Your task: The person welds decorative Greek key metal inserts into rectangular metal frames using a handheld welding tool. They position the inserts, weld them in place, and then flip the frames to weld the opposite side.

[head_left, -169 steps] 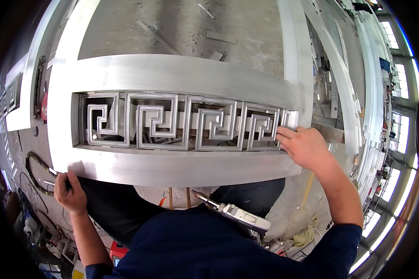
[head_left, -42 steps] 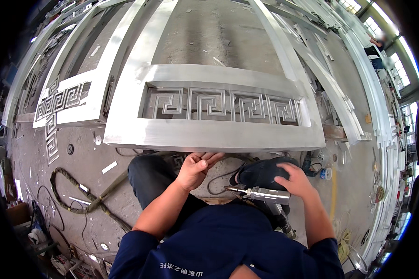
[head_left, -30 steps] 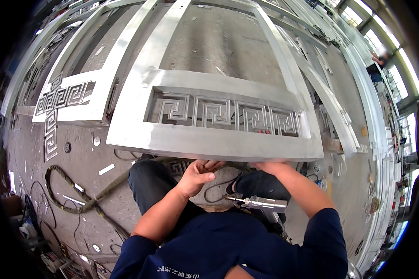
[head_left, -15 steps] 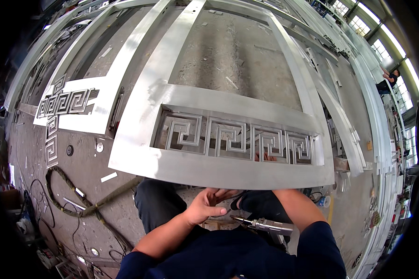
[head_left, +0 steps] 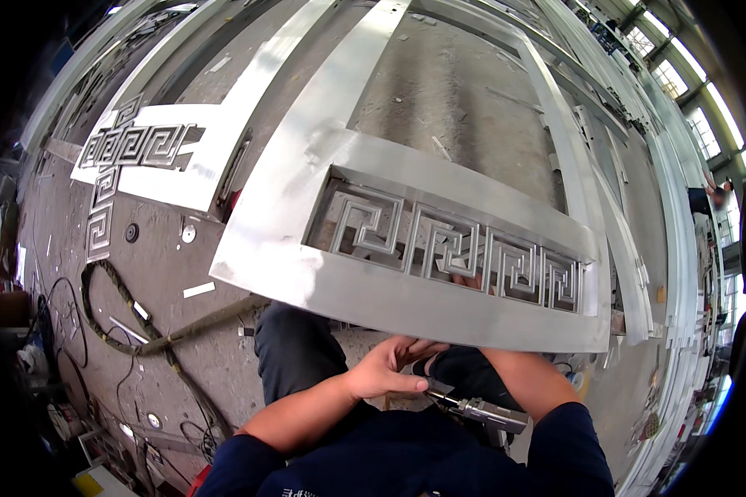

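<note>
Fretwork (head_left: 486,257) sits in metal frame (head_left: 414,308), beyond left hand (head_left: 385,369), thumb apart from fingers; right hand (head_left: 471,283) underneath, grip hidden, cannot tell. Step seems seating fretwork; next move calls for steady support.

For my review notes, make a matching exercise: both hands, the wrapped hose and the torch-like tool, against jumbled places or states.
Column one
1. Left hand
2. Right hand
3. Wrapped hose
4. Torch-like tool

Column two
A. Looped on the floor, toward the left of the picture
B. Mostly hidden beneath the metal frame, seen in part through its patterned openings
C. Silver, close in front of the person's torso
D. At the frame's near edge, thumb in plain view

Right pairs: 1-D, 2-B, 3-A, 4-C
</note>
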Demonstrator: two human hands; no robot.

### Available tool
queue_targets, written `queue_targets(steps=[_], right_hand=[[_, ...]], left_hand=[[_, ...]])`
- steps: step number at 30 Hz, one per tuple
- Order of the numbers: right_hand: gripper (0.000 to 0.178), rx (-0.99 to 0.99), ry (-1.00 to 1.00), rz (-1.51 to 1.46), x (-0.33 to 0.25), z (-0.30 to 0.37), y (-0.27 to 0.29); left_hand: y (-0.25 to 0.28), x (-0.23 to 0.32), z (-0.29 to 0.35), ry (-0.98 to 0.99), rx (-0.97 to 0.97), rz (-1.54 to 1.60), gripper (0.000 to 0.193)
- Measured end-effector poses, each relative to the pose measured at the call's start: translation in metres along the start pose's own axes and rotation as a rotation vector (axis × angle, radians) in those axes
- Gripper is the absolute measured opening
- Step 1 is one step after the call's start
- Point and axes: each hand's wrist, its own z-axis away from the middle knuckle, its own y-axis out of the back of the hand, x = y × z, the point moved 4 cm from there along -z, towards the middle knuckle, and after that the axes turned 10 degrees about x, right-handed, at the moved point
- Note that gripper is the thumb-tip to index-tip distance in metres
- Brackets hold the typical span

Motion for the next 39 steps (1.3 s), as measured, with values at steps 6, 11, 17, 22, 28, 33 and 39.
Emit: queue_targets(steps=[6,11,17,22,28,33,39], right_hand=[[0.059,-0.079,-0.059,-0.209,-0.028,-0.029,0.0],[0.059,-0.101,-0.064,-0.251,-0.039,-0.032,0.004],[0.059,-0.13,-0.084,-0.275,-0.044,-0.026,0.008],[0.059,-0.147,-0.075,-0.295,-0.049,-0.023,0.012],[0.059,-0.164,-0.086,-0.312,-0.052,-0.013,0.017],[0.059,-0.168,-0.05,-0.331,-0.056,-0.017,0.02],[0.059,-0.191,-0.072,-0.332,-0.058,-0.004,0.029]], left_hand=[[-0.004,-0.002,0.001,-0.007,0.036,0.093,0.087],[0.0,-0.009,0.004,0.08,0.059,0.128,0.086],[-0.004,-0.007,0.001,0.09,0.048,0.171,0.083],[-0.002,-0.01,-0.001,0.051,0.047,0.161,0.082],[-0.002,-0.011,-0.002,0.047,0.037,0.156,0.08],[0.001,-0.009,-0.003,0.033,0.076,0.149,0.078],[-0.006,-0.008,-0.003,0.055,0.066,0.182,0.08]])
